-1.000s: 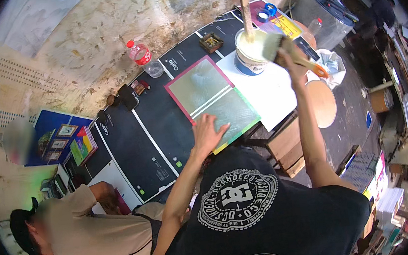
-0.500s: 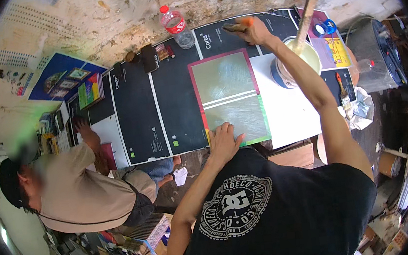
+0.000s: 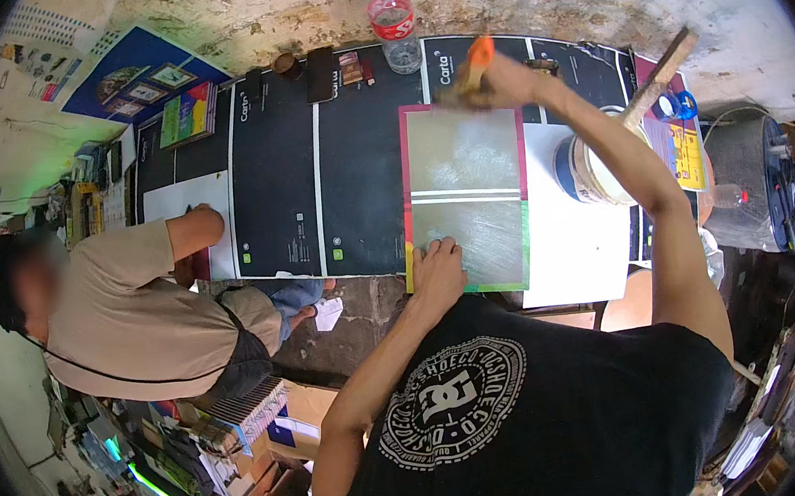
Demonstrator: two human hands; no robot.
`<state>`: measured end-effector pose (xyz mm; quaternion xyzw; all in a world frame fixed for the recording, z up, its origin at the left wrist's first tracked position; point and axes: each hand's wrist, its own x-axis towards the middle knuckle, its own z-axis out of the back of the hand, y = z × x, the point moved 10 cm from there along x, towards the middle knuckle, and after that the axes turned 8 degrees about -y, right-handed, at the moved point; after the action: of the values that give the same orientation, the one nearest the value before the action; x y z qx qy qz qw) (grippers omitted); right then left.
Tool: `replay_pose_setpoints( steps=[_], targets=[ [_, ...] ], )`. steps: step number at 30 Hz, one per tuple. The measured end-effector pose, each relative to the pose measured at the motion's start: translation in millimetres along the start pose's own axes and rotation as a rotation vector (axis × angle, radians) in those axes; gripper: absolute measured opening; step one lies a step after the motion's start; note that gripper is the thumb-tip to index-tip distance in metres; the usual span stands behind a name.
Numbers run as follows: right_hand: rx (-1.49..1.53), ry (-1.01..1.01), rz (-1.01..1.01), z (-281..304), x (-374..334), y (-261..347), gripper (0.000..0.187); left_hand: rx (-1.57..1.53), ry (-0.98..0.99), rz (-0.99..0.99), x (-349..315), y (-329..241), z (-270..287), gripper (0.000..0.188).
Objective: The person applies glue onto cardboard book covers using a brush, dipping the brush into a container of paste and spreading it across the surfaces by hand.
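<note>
My right hand [image 3: 514, 83] grips a paintbrush [image 3: 483, 53] with an orange handle. Its blurred bristles are at the far edge of a greyish, shiny panel [image 3: 462, 159]. Red, green and yellow strips border this panel, and two thin white lines cross its middle. My left hand [image 3: 440, 271] lies with fingers spread on the panel's near left corner. Right of the panel, partly behind my right forearm, stands a bucket [image 3: 575, 169] of pale, creamy stuff. A wooden stick [image 3: 661, 77] leans out of it.
The panel lies on a table covered in black sheets [image 3: 362, 184] and white board [image 3: 568, 259]. A plastic bottle [image 3: 397, 33] stands at the back by the wall. A co-worker [image 3: 138, 314] leans over the table's left end, near a colourful stack of books [image 3: 187, 115].
My right hand has brought the brush back toward me, from beyond the panel to its far edge. My left hand stays put. The co-worker's arm has drawn in, and the view has shifted.
</note>
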<state>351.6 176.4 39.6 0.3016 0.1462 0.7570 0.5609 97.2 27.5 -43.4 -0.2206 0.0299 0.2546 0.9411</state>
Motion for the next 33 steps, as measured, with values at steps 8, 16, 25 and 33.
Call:
replay_pose_setpoints(
  steps=[8,16,25,33],
  targets=[
    [-0.402,-0.032,-0.190,11.5,40.4,-30.4,0.033,0.046,0.077,0.058,1.5,2.2,-8.9,0.040],
    [-0.414,0.247,-0.146,-68.8,68.2,-31.9,0.030,0.034,-0.068,0.027,3.2,-5.9,6.3,0.023],
    [-0.492,0.646,-0.023,-105.6,73.2,1.4,0.031,-0.031,-0.086,0.050,2.2,0.5,2.7,0.020],
    [-0.207,0.242,0.290,-66.2,98.2,46.2,0.029,0.020,-0.067,0.087,-2.2,6.7,-8.7,0.029]
  ],
)
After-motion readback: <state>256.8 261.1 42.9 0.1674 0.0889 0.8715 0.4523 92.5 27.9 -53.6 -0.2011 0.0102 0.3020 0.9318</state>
